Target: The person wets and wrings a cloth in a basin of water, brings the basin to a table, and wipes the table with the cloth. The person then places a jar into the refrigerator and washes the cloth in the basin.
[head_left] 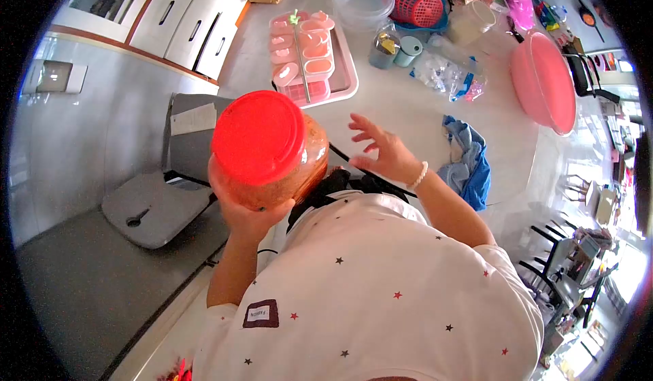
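A big clear jar (314,151) with a red screw lid (258,136) is held up in front of my body, tilted so its lid faces me. Something orange-brown fills it. My left hand (248,211) wraps round the jar from below and the side, thumb along its near edge. To the right of the jar, my right hand (386,151) hangs in the air with fingers spread and nothing in them. Beyond both hands, pink ice-pop moulds (314,51) stand on a pink tray (345,75), with a thin metal stick lying across them.
On the pale table are a clear tub (362,3), a red basket (415,1), a small lidded canister (408,51), plastic bags (445,71), a pink basin (541,81) and a blue cloth (468,160). A grey folding chair (160,207) stands at left.
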Motion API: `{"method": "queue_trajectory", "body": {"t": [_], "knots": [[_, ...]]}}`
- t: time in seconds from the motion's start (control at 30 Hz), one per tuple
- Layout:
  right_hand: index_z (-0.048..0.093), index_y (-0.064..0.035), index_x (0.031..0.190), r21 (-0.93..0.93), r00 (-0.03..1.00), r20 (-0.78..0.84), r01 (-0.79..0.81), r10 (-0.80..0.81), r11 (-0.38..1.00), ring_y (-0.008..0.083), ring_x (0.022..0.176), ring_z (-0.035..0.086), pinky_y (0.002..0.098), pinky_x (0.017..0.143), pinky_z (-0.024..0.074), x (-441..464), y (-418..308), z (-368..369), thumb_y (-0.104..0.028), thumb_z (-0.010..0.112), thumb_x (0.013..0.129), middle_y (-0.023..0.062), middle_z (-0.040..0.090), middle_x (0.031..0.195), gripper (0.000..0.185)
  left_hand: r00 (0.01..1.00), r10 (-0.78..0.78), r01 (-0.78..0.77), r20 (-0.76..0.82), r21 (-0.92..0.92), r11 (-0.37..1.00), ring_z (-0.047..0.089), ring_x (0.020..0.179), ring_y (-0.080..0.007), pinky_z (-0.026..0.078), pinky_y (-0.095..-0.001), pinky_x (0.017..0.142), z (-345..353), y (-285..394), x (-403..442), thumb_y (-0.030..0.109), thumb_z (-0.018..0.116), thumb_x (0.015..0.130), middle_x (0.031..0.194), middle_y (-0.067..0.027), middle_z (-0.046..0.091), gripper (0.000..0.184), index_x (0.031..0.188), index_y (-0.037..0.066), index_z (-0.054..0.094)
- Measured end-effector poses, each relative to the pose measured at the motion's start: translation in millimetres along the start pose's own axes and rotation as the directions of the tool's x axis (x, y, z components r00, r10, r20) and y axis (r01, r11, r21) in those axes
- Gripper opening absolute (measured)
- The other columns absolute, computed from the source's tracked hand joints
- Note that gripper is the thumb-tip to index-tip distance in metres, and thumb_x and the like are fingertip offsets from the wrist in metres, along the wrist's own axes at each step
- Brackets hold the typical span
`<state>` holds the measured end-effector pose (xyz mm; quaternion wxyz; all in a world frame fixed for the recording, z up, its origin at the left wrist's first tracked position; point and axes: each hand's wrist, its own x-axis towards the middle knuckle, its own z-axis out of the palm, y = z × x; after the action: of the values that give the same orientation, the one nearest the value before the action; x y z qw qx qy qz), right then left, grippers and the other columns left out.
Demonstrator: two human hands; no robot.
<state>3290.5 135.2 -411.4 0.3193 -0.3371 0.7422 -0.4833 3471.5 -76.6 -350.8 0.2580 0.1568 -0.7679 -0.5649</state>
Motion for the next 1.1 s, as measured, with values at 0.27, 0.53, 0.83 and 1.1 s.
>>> {"method": "queue_trajectory", "body": {"t": [0.27,0.53,0.83,1.1], "knots": [[0.026,-0.0077,0.139,-0.148,0.939,-0.251,0.201,-0.234,0.968,0.0290,0.107,0.055,0.0370,0.089,0.0461,-37,11,14,-0.022,0.083,0.060,0.0152,0.048,0.127,0.098,0.939,0.174,-0.073,0.296,-0.324,0.943,0.037,0.123,-0.0271,0.034,-0.0422,0.101,73,-6,35,0.015,0.081,0.053,0.132,-0.0136,0.033,0.105,0.136,0.005,0.018],[0.053,-0.0081,0.112,-0.042,0.797,-0.602,-0.085,0.042,0.996,0.0255,0.100,0.060,0.0361,0.084,0.0474,-56,59,-27,-0.008,0.077,0.068,0.0116,0.062,0.107,0.050,0.794,0.430,-0.343,0.429,-0.268,0.900,0.033,0.123,-0.0362,0.027,-0.0467,0.103,164,-47,71,0.021,0.084,0.052,0.132,-0.0203,0.031,0.109,0.136,0.004,0.018],[0.031,-0.0149,0.138,-0.492,0.861,-0.507,-0.252,-0.039,0.834,0.0307,0.120,0.042,0.0435,0.099,0.0350,-66,76,-64,-0.029,0.065,0.077,0.0135,0.045,0.130,0.071,0.740,0.444,-0.542,0.504,0.057,0.839,0.033,0.125,-0.0357,0.028,-0.0475,0.104,170,-92,86,0.025,0.083,0.057,0.137,-0.0201,0.027,0.105,0.137,0.002,0.020],[0.043,-0.0278,0.130,-0.709,0.862,-0.450,-0.503,0.233,0.495,0.0286,0.117,0.041,0.0442,0.085,0.0444,-180,111,-144,-0.028,0.070,0.070,0.0098,0.045,0.124,0.065,0.805,0.582,-0.581,0.113,0.347,0.737,0.036,0.123,-0.0330,0.029,-0.0448,0.103,194,-5,13,0.004,0.058,0.082,0.137,-0.0205,0.031,0.063,0.133,-0.001,0.022]]}}
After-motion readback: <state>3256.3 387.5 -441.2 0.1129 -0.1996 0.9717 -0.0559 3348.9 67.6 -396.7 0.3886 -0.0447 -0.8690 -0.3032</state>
